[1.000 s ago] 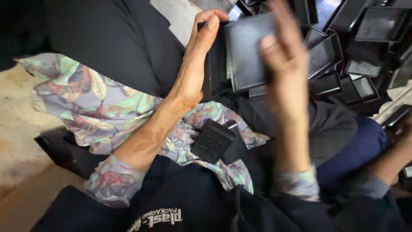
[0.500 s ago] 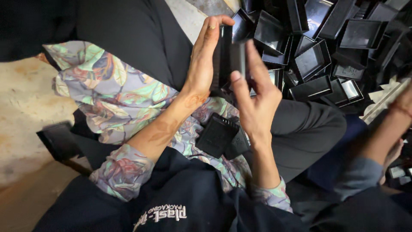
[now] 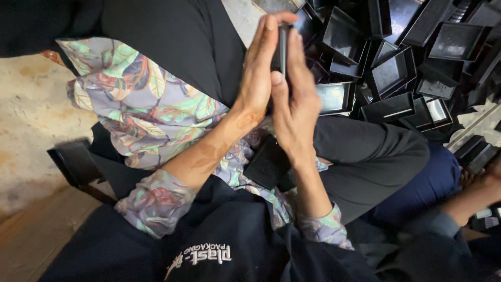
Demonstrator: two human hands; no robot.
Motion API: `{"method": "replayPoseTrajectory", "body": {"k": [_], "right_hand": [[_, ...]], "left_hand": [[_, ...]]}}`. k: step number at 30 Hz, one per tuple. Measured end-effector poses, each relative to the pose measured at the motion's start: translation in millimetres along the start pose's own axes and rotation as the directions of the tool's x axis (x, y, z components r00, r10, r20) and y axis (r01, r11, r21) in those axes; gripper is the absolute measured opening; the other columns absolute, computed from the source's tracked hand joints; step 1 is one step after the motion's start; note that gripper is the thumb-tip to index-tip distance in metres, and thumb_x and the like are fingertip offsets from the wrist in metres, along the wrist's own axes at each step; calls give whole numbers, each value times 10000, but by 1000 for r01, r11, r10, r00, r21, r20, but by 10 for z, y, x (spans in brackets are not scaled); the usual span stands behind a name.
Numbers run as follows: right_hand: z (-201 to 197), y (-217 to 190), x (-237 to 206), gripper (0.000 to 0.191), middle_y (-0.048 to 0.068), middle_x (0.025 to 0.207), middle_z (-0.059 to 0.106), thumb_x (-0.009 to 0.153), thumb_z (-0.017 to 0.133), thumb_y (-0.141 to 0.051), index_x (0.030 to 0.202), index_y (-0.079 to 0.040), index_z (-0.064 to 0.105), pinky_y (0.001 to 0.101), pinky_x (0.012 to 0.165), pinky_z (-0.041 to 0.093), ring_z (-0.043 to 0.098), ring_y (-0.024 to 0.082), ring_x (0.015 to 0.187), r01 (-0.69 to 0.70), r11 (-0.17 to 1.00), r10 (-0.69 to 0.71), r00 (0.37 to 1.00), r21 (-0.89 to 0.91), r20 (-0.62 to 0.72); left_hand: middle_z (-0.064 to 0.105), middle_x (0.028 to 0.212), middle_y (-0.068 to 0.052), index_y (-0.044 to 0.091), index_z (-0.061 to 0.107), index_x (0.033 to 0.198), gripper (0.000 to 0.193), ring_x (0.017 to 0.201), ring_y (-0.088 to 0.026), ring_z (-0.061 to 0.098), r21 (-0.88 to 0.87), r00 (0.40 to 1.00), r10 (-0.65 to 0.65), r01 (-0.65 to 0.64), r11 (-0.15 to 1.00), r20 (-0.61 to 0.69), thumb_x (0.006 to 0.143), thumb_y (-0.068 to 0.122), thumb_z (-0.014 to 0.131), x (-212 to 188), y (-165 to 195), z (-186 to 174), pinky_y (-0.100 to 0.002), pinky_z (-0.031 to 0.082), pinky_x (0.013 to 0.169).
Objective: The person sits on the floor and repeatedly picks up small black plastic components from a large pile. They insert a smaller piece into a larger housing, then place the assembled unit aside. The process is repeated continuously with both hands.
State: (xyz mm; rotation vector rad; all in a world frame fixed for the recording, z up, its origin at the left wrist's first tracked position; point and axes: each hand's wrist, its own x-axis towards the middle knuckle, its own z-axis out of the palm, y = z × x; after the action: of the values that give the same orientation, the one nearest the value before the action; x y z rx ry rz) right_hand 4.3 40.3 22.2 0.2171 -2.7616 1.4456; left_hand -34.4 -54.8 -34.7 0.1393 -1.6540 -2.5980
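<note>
My left hand (image 3: 258,73) and my right hand (image 3: 295,99) press palm to palm around a stack of thin black plastic trays (image 3: 283,44), held edge-on so only a narrow dark strip shows between the fingers. Both hands hang above my lap, over a floral garment (image 3: 151,109) and black trousers (image 3: 365,151). A further black tray (image 3: 267,163) lies on my lap under my right wrist.
A heap of several loose black plastic trays (image 3: 396,68) fills the upper right. Another person's hand (image 3: 482,188) reaches in at the right edge. A black tray (image 3: 73,162) rests on the worn floor at left.
My right hand has swung in from the side and closed flat against the trays, squeezing them against my left palm. The view has shifted slightly.
</note>
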Motion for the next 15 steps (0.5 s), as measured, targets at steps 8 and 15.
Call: {"method": "replayPoseTrajectory", "body": {"k": [8,15], "right_hand": [[-351,70,-198,563,242,1545,461,1033,705,-56,1500,12,397,355,1211,422,487,285,1447,101,988,-104,994,115,15],[-734,237,-458,329,57,1130,703,1024,749,34,1326,27,619,222,908,546,666,92,1002,-151,947,232,931,282,-282]], "left_hand": [[559,1100,-23,86,566,1298,428,1065,-109,558,-295,964,-170,227,928,206,1146,475,471,-14,178,10,-275,506,934],[647,1151,-3,17,573,1293,435,1083,-77,613,-116,887,23,35,993,461,1081,371,711,-45,253,10,-243,493,986]]}}
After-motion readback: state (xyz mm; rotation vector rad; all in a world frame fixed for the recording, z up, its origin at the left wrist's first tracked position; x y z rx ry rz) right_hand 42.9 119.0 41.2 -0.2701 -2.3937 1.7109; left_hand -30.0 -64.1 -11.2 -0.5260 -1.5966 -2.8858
